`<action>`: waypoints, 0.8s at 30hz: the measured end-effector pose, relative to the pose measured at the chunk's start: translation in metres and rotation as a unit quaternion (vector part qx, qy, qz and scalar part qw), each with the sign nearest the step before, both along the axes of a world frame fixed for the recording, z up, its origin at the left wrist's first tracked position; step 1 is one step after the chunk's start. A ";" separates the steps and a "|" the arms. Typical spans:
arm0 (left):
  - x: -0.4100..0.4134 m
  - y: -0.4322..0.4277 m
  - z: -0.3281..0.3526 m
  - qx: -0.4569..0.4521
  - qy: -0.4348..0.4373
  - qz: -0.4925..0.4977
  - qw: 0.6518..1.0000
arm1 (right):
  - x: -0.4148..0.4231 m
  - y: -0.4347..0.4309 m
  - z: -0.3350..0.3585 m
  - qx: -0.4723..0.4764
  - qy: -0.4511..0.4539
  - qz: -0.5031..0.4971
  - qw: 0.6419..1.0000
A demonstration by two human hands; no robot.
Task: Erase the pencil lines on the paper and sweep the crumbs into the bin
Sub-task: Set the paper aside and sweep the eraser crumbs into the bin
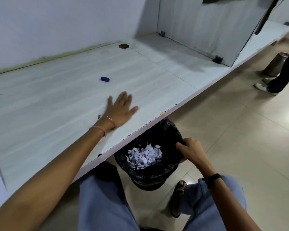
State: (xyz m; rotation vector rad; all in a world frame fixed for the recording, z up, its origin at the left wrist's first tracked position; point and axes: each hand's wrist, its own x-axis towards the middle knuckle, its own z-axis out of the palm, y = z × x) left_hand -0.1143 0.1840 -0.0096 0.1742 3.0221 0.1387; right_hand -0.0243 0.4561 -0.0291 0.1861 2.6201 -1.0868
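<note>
My left hand (pixel 121 110) lies flat on the white desk (pixel 57 104) with fingers spread, close to the desk's front edge. A blue eraser (pixel 105 79) sits alone on the desk farther back, apart from the hand. My right hand (pixel 190 151) grips the rim of a black-lined bin (pixel 140 174), which is held just below the desk edge. Crumpled white paper scraps (pixel 145 156) lie inside the bin. Small dark crumbs (pixel 150 121) dot the desk edge above the bin. No flat sheet of paper shows on the desk.
A round cable hole (pixel 123 46) is at the desk's back. A glass divider (pixel 207 30) stands on the desk at the right. On the tiled floor at the far right a person's legs and shoes (pixel 270 85) stand beside a metal cylinder (pixel 274 67).
</note>
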 end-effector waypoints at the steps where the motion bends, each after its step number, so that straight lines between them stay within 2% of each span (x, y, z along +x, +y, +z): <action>1: 0.007 0.005 -0.003 -0.009 -0.003 -0.050 0.999 | -0.001 -0.001 -0.001 0.001 -0.002 0.001 1.000; 2: 0.014 0.012 -0.004 0.016 -0.018 -0.133 0.991 | -0.001 -0.001 -0.001 0.002 -0.004 0.000 1.000; 4: 0.020 0.020 0.001 0.128 -0.067 -0.263 0.954 | -0.002 -0.001 -0.002 -0.001 -0.008 0.000 1.000; 5: 0.012 0.017 0.004 0.189 -0.054 -0.253 0.947 | -0.002 -0.001 -0.002 -0.004 -0.008 0.000 1.000; 6: -0.003 0.009 0.008 0.231 -0.006 -0.185 0.955 | -0.002 -0.001 -0.002 -0.007 -0.009 -0.001 1.000; 7: -0.018 -0.003 0.012 0.233 0.063 -0.082 0.967 | -0.002 -0.001 -0.002 -0.008 -0.007 -0.002 1.000; 8: -0.031 -0.016 0.015 0.192 0.121 0.025 0.974 | -0.002 0.000 -0.002 -0.010 -0.006 -0.004 1.000; 9: -0.042 -0.031 0.014 0.139 0.141 0.108 0.974 | -0.002 0.000 -0.003 -0.010 -0.004 -0.007 1.000; 11: -0.057 -0.053 0.010 0.079 0.100 0.170 0.977 | -0.004 0.001 -0.005 -0.003 -0.001 -0.012 1.000; 14: -0.072 -0.069 -0.001 0.046 0.034 0.145 0.988 | -0.006 0.000 -0.005 0.012 -0.002 -0.012 1.000; 20: -0.092 -0.075 0.000 0.019 0.024 0.127 0.991 | -0.010 0.002 -0.008 0.045 0.002 -0.022 0.999; 22: -0.087 -0.059 0.003 0.046 0.034 0.063 0.996 | -0.011 0.003 -0.007 0.047 0.002 -0.026 0.999; 24: -0.063 -0.029 0.002 0.046 0.029 -0.058 0.997 | -0.013 0.003 -0.006 0.045 0.004 -0.024 0.999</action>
